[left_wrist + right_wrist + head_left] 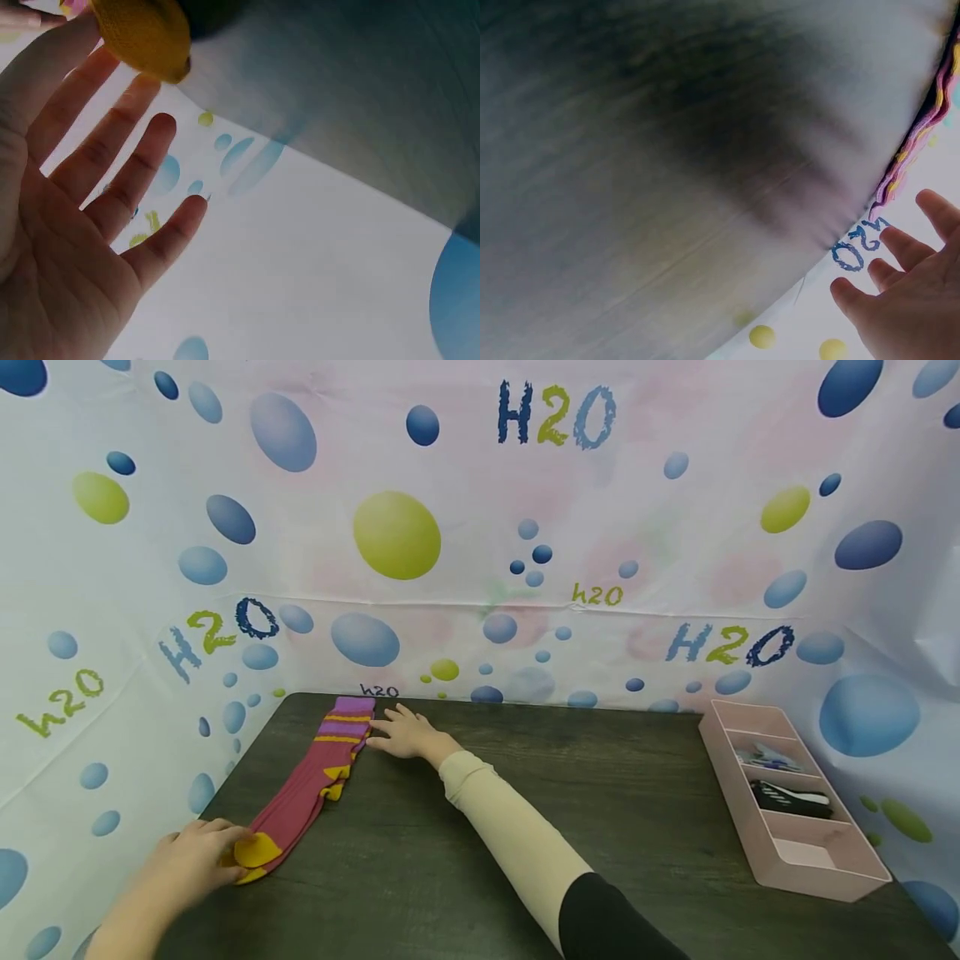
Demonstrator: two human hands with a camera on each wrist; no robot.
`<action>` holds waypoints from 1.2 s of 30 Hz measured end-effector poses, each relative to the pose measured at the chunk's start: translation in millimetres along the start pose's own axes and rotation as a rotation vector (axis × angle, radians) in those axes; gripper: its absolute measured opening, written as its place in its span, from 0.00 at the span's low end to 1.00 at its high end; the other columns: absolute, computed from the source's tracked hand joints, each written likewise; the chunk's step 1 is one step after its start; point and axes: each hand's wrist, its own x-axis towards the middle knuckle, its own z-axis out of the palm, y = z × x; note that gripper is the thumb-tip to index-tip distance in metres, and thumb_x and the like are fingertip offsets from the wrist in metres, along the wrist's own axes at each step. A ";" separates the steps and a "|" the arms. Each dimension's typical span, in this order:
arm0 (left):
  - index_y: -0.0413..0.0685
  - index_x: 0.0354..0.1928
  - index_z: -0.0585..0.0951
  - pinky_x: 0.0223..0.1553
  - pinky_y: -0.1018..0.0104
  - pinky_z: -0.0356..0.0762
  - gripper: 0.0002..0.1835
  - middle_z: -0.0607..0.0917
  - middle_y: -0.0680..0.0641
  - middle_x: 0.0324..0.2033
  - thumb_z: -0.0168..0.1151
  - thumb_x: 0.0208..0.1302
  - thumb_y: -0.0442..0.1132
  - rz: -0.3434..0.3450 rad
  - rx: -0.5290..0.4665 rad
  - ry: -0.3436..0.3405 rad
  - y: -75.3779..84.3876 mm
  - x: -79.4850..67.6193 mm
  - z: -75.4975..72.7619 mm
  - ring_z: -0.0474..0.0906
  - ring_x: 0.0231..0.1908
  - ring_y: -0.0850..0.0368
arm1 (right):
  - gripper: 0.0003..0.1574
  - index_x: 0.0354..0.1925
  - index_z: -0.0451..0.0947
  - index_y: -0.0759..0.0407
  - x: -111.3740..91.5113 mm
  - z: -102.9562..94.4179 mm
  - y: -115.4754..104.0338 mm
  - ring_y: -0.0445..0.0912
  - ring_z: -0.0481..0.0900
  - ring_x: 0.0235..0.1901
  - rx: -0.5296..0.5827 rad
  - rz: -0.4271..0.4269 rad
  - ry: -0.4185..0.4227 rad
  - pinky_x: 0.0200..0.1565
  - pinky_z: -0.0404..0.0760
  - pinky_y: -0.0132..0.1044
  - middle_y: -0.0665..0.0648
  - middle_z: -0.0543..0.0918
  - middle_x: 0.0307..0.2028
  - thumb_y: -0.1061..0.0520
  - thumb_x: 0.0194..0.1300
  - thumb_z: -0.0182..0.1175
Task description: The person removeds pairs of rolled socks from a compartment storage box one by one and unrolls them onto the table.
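Observation:
A pair of long maroon socks (294,787) lies flat on the dark table, one sock on top of the other. Their heels and toes are yellow, and the cuffs carry purple and yellow stripes. At the near end, my left hand (187,866) pinches the yellow toe (146,37) between thumb and forefinger; the other fingers are stretched out in the left wrist view. Beside the striped cuffs at the far end is my right hand (407,732), palm down with fingers spread. In the right wrist view its fingers hold nothing, and the cuff edges show beyond them.
A pink divided box (765,852) stands at the table's right side. One compartment has a black item with white stripes (791,799); another has small greyish-blue things (768,757), unclear in kind. A dotted "H2O" curtain (465,527) hangs behind the table and at its sides.

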 end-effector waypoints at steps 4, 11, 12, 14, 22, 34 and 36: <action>0.48 0.41 0.85 0.40 0.35 0.73 0.23 0.84 0.49 0.37 0.79 0.41 0.48 -0.010 0.001 -0.018 3.3 2.5 4.7 0.76 0.40 0.46 | 0.36 0.75 0.54 0.39 0.2 0.2 0.0 0.50 0.41 0.78 0.028 0.002 0.011 0.75 0.50 0.52 0.52 0.51 0.77 0.32 0.75 0.35; 0.53 0.37 0.84 0.41 0.39 0.72 0.19 0.83 0.51 0.38 0.80 0.40 0.46 0.015 0.048 0.103 11.2 1.6 10.9 0.75 0.43 0.47 | 0.34 0.75 0.56 0.43 2.3 -1.4 0.7 0.53 0.44 0.78 0.098 -0.004 0.053 0.73 0.53 0.54 0.55 0.54 0.76 0.36 0.76 0.37; 0.53 0.36 0.84 0.41 0.40 0.72 0.19 0.83 0.51 0.38 0.79 0.40 0.46 0.021 0.052 0.119 12.3 1.5 11.3 0.75 0.43 0.47 | 0.34 0.75 0.56 0.43 2.9 -1.4 0.8 0.53 0.44 0.77 0.099 -0.003 0.057 0.73 0.54 0.54 0.55 0.54 0.76 0.36 0.76 0.37; 0.52 0.36 0.83 0.41 0.40 0.72 0.18 0.83 0.50 0.38 0.79 0.41 0.45 0.028 0.048 0.144 14.1 1.2 11.4 0.74 0.43 0.47 | 0.34 0.74 0.57 0.43 4.2 -1.4 0.8 0.52 0.45 0.77 0.099 -0.003 0.066 0.73 0.55 0.54 0.55 0.55 0.76 0.36 0.76 0.37; 0.48 0.37 0.84 0.38 0.44 0.70 0.17 0.82 0.49 0.37 0.77 0.43 0.42 0.006 0.005 0.208 13.5 -1.5 12.2 0.73 0.43 0.46 | 0.35 0.74 0.57 0.44 11.8 -4.7 3.8 0.54 0.47 0.77 0.125 0.005 0.077 0.72 0.57 0.56 0.56 0.57 0.75 0.36 0.76 0.38; 0.56 0.28 0.81 0.32 0.48 0.72 0.11 0.81 0.53 0.34 0.77 0.45 0.44 -0.018 0.033 0.185 10.7 -4.8 7.5 0.74 0.38 0.49 | 0.36 0.76 0.52 0.39 38.9 -5.1 6.9 0.52 0.44 0.78 0.005 0.052 0.040 0.73 0.53 0.53 0.52 0.54 0.76 0.34 0.75 0.39; 0.58 0.26 0.79 0.32 0.49 0.71 0.12 0.80 0.54 0.34 0.76 0.45 0.44 -0.027 0.034 0.167 11.2 -5.2 6.8 0.73 0.37 0.50 | 0.36 0.76 0.50 0.37 43.3 -4.9 5.3 0.51 0.43 0.78 -0.046 0.051 0.037 0.74 0.53 0.52 0.51 0.53 0.77 0.33 0.75 0.38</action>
